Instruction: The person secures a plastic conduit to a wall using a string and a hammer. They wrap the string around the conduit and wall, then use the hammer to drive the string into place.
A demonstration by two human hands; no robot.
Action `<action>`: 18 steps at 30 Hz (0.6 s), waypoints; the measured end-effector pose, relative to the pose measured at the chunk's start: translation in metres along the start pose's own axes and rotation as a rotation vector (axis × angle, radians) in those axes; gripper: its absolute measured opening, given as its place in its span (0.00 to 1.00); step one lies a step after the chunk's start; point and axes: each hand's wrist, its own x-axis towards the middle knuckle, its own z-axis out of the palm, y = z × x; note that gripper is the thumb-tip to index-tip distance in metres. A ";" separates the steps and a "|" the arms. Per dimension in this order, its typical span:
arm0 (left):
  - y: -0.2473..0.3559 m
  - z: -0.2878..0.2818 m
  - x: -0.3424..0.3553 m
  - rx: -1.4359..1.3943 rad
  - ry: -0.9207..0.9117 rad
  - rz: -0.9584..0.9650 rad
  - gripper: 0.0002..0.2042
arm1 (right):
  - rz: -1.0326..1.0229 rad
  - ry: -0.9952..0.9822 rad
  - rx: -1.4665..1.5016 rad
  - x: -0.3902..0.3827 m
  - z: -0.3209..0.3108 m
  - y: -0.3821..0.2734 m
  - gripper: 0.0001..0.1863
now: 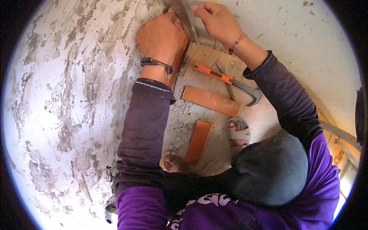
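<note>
My left hand (161,40) is closed, its back toward me, against the upper end of an upright reddish-brown tile strip (178,63) along the wall's foot. Its curled fingers are mostly hidden, so what they grip does not show. To its right, my right hand (222,25) is raised with thumb and fingers drawn together; anything between them is too small to make out. Between the two hands stands a grey-brown straight bar (185,21). Below my right hand lies a hammer (226,78) with an orange and black handle and a curved metal claw.
One orange tile strip (211,100) lies below the hammer; another (198,141) rests nearer me on rubble-strewn ground. A thin dark rod (226,82) crosses under the hammer. A smeared whitish wall (69,96) rises on my left. My sandalled foot (239,132) and dark-clad knee (272,168) are close by.
</note>
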 end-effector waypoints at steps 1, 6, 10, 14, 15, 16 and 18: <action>-0.004 0.004 0.001 -0.019 0.033 -0.003 0.13 | 0.001 0.028 0.056 0.005 0.002 -0.008 0.14; -0.014 0.021 0.007 -0.125 0.154 0.004 0.11 | 0.165 0.010 0.280 0.024 0.000 -0.030 0.11; -0.018 0.024 0.007 -0.133 0.188 0.007 0.12 | 0.171 0.057 0.475 0.035 0.005 -0.023 0.10; -0.014 0.020 0.006 -0.224 0.236 0.045 0.14 | 0.122 0.109 0.632 0.037 -0.006 -0.039 0.10; -0.013 0.017 0.006 -0.241 0.243 0.060 0.15 | 0.118 0.118 0.644 0.036 -0.012 -0.050 0.09; -0.013 0.016 0.007 -0.230 0.225 0.044 0.14 | 0.138 0.085 0.597 0.035 -0.014 -0.057 0.10; -0.016 0.015 0.010 -0.207 0.188 0.011 0.13 | 0.200 0.077 0.458 0.030 -0.012 -0.060 0.11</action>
